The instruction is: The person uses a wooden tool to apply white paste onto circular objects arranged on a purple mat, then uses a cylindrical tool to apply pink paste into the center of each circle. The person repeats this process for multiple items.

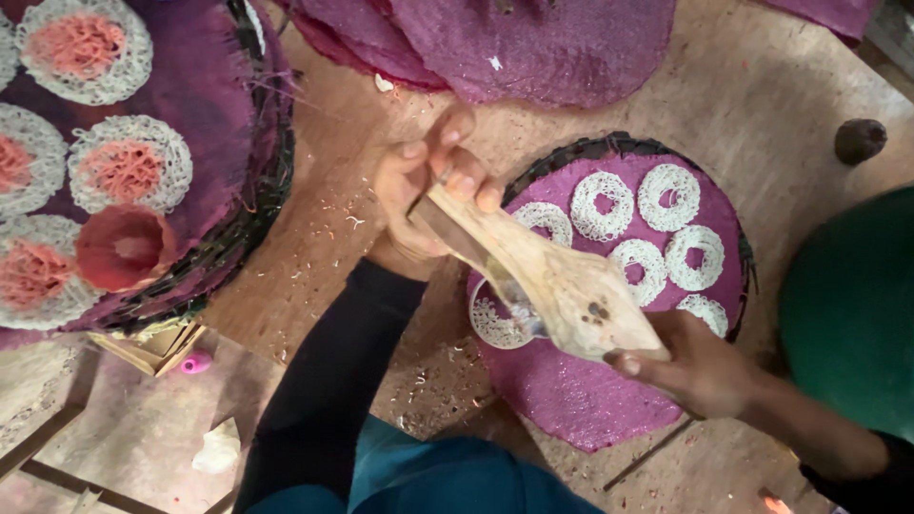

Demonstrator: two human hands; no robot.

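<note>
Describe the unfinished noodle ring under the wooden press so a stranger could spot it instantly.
Find the round purple mat between the two hands. White lacy noodle rings curve along its far edge. The one meant, the partial white ring, lies at the mat's left rim directly beneath the pale wooden press, partly hidden by it, unlike the uncovered others.

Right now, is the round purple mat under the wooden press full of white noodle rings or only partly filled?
Partly filled. The round purple mat carries white noodle rings across its far half only; its near part lies bare.

surface: worn brown floor (762, 86) | on it: round purple-covered tray (581, 400), larger tray (238, 228) at left, purple mats (533, 48), dark round lump (860, 140)
</note>
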